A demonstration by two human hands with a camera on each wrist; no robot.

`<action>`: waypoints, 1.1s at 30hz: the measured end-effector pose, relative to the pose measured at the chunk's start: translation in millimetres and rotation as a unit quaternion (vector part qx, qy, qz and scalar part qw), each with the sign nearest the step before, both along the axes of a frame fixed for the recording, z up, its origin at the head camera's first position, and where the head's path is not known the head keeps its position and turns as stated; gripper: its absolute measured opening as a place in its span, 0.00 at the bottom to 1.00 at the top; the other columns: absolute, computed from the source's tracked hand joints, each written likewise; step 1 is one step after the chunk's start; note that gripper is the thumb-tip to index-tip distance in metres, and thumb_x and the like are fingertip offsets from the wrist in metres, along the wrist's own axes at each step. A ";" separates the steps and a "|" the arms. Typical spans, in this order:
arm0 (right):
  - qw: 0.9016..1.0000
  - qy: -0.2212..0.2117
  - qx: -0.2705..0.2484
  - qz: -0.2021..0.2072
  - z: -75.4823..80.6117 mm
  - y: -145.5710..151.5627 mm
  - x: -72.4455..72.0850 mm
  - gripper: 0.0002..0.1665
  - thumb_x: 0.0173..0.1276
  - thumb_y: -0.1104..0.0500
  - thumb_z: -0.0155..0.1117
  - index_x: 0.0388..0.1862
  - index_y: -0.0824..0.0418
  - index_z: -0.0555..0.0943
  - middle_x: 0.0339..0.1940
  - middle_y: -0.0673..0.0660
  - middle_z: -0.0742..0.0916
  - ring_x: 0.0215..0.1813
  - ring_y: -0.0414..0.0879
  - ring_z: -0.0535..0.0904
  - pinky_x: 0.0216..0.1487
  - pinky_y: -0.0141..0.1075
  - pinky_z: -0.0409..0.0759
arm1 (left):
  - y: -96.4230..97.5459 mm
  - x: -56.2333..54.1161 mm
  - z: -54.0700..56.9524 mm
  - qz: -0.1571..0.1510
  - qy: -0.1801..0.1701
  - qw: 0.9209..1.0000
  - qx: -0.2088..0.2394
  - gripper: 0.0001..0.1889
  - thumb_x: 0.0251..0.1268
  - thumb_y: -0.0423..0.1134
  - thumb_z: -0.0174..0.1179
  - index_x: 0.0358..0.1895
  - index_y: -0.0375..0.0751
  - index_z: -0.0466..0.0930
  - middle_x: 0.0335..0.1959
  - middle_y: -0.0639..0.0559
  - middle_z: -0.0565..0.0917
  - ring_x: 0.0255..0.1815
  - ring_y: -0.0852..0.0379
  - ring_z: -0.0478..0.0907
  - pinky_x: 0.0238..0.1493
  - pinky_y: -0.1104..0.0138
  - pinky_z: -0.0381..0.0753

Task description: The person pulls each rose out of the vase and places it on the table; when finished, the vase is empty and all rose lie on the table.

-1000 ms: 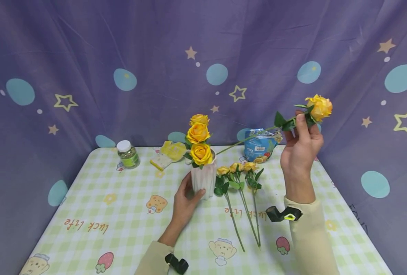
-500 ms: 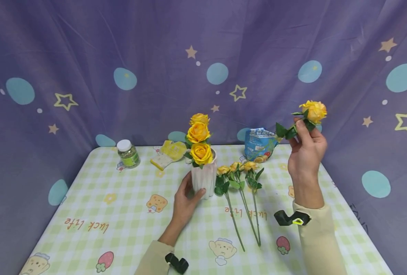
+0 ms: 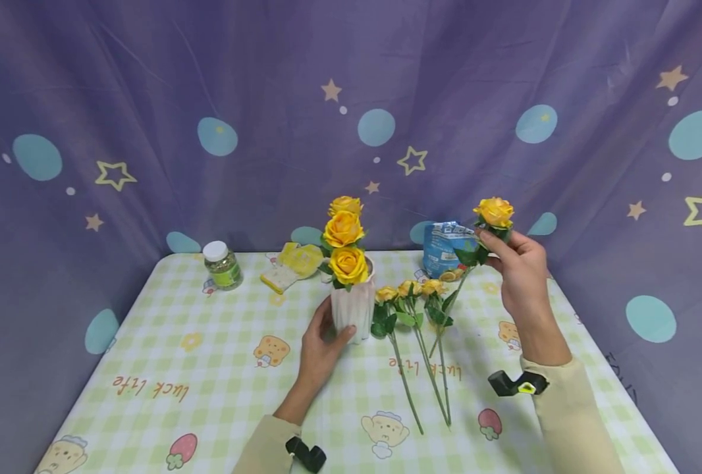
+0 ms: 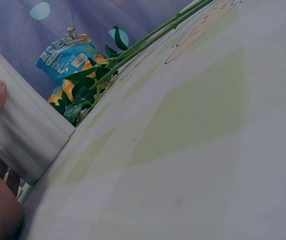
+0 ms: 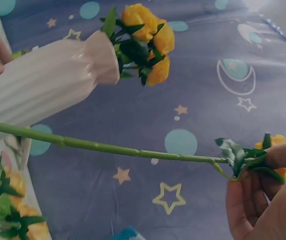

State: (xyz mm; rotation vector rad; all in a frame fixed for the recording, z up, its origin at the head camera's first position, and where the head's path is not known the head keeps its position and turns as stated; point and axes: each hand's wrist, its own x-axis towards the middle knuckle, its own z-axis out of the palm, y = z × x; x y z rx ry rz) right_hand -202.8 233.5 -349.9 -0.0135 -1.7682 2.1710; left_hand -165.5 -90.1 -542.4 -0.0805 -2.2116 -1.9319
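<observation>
My left hand (image 3: 321,345) grips the lower part of a white ribbed vase (image 3: 351,309), its thumb across the front. Three yellow roses (image 3: 344,229) stand in the vase, their blooms above its rim. To the right, my right hand (image 3: 519,263) pinches an artificial yellow rose (image 3: 494,212) just below the bloom. Its green stem (image 5: 107,148) slants down and left, outside the vase. In the left wrist view the vase (image 4: 25,112) stands on the table with the thumb on its side. The right wrist view shows leaves (image 5: 238,156) at the pinching fingers.
Three more yellow roses (image 3: 410,289) lie on the checked tablecloth (image 3: 220,408), right of the vase, stems toward me. Behind them stands a blue pouch (image 3: 442,253). A white-capped jar (image 3: 223,266) and a yellow and white packet (image 3: 292,264) are at the back left.
My right hand has turned and lowered the rose, moving its bloom left and down. The stem, which pointed toward the vase rim, now hangs steeply. My left hand keeps its hold on the vase.
</observation>
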 end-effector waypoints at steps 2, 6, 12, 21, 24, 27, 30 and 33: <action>0.999 -0.021 0.027 0.018 -4.1 4.2 -0.6 0.09 0.80 0.65 0.72 0.50 0.56 0.95 0.43 0.45 0.95 0.48 0.42 0.87 0.39 0.29 0.88 | -0.3 0.5 0.5 0.000 -0.003 1.000 -0.001 0.43 0.73 0.38 0.77 0.86 0.40 0.65 0.84 0.40 0.72 0.83 0.40 0.71 0.86 0.46 0.67; 0.994 -0.057 0.078 0.047 -12.6 14.3 -3.1 0.07 0.80 0.63 0.73 0.49 0.54 0.94 0.44 0.41 0.93 0.49 0.40 0.86 0.40 0.29 0.88 | -0.1 0.0 1.1 -0.001 -0.002 1.000 0.000 0.44 0.73 0.39 0.77 0.87 0.41 0.65 0.85 0.41 0.71 0.84 0.41 0.70 0.86 0.47 0.67; 0.982 -0.101 0.145 0.065 -25.7 26.3 -8.3 0.10 0.80 0.58 0.74 0.54 0.60 0.93 0.40 0.39 0.92 0.47 0.37 0.87 0.42 0.30 0.90 | 0.0 0.3 1.2 -0.003 -0.003 1.000 0.001 0.44 0.73 0.40 0.77 0.87 0.42 0.65 0.85 0.41 0.70 0.84 0.41 0.69 0.86 0.47 0.66; 0.956 -0.157 0.233 0.081 -49.0 37.0 -18.2 0.24 0.81 0.56 0.73 0.62 0.75 0.87 0.37 0.39 0.89 0.38 0.35 0.88 0.42 0.32 0.92 | -0.9 1.4 0.6 -0.001 -0.004 1.000 -0.002 0.44 0.73 0.40 0.77 0.87 0.40 0.64 0.85 0.40 0.70 0.84 0.39 0.70 0.86 0.45 0.67; 0.949 -0.182 0.242 0.081 -59.8 40.2 -22.2 0.27 0.81 0.55 0.73 0.65 0.76 0.85 0.35 0.41 0.89 0.37 0.35 0.87 0.41 0.33 0.92 | -0.9 1.0 0.4 -0.001 -0.005 1.000 -0.001 0.44 0.73 0.40 0.77 0.87 0.40 0.64 0.85 0.40 0.70 0.84 0.40 0.70 0.86 0.45 0.67; 0.943 -0.203 0.251 0.077 -72.5 45.0 -25.8 0.26 0.80 0.53 0.74 0.63 0.75 0.86 0.33 0.43 0.88 0.36 0.36 0.86 0.41 0.34 0.92 | -0.7 0.5 -0.2 -0.001 -0.003 1.000 0.000 0.43 0.73 0.39 0.77 0.86 0.40 0.65 0.85 0.40 0.70 0.84 0.40 0.70 0.86 0.45 0.66; 0.938 -0.221 0.257 0.071 -84.7 50.4 -28.2 0.25 0.80 0.53 0.74 0.60 0.74 0.87 0.31 0.44 0.87 0.35 0.37 0.85 0.41 0.34 0.92 | -0.3 0.2 -0.2 -0.001 -0.003 1.000 0.002 0.43 0.73 0.38 0.77 0.86 0.40 0.65 0.85 0.40 0.71 0.83 0.40 0.70 0.86 0.46 0.66; 0.933 -0.234 0.265 0.067 -94.8 54.2 -30.7 0.24 0.79 0.53 0.74 0.58 0.74 0.87 0.29 0.45 0.87 0.33 0.38 0.85 0.41 0.35 0.92 | -0.1 0.5 0.2 0.000 -0.005 1.000 0.004 0.43 0.73 0.38 0.77 0.86 0.40 0.65 0.85 0.40 0.71 0.83 0.40 0.70 0.86 0.46 0.66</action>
